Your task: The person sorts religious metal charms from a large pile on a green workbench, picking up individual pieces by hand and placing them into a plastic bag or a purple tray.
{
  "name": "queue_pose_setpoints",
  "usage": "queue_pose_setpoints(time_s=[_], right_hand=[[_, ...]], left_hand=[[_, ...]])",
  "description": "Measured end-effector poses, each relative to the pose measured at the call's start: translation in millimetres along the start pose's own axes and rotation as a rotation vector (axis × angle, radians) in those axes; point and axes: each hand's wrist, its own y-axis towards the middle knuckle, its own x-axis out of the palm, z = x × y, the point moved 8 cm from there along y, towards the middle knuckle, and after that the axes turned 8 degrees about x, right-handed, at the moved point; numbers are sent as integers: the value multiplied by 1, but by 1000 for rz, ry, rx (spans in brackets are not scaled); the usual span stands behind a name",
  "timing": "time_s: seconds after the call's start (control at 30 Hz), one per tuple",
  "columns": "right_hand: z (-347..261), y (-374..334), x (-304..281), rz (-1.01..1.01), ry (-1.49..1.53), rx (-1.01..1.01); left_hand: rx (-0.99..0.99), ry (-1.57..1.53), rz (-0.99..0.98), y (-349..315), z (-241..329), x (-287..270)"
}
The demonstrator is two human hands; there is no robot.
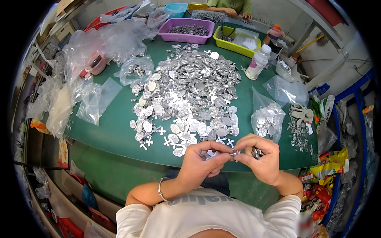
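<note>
Over the near edge of the table my two hands meet, fingertips together around a tiny silver piece [235, 154] too small to make out. My left hand [198, 162] is closed, with silver pendants [209, 154] tucked in its curled fingers, at least one of them seemingly a cross. Closed as well, my right hand [264, 160] keeps several shiny metal pieces [257, 152] in its bent fingers; their exact kind is hard to tell. Just beyond lies a large heap of oval silver medals [198, 83], with small crosses [166, 141] scattered along its near side.
On the green table [99, 137] stand a purple basin [184, 37] of metal parts, a yellow-green tray [238, 47] and a white bottle [258, 63]. A bag of medals [268, 121] and loose rings [300, 137] lie right, plastic bags [107, 43] left. Another person's hand [230, 12] works opposite.
</note>
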Motion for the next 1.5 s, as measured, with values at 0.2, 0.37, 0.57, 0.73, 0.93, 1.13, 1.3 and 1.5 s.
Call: queue_pose_setpoints(time_s=[0.2, 0.37, 0.57, 0.73, 0.93, 1.13, 1.3, 1.5], right_hand=[[0, -7, 7, -23, 63, 65], [-2, -11, 11, -18, 96, 79], [-9, -13, 15, -9, 109, -11], [-7, -13, 14, 0, 75, -7], [-3, -13, 15, 14, 77, -4], [10, -15, 20, 1, 316, 212], [12, -15, 19, -47, 230, 155], [32, -23, 20, -68, 521, 323]], left_hand=[[26, 11, -15, -8, 7, 1], [-12, -85, -19, -12, 5, 0], [-34, -150, -17, -16, 4, 2], [-105, -188, -73, -19, -2, 2], [-219, -278, -107, -20, -10, 6], [-441, -455, -122, -24, -20, 12], [-452, -427, -155, -25, -22, 12], [-381, -317, -122, -24, -22, 10]])
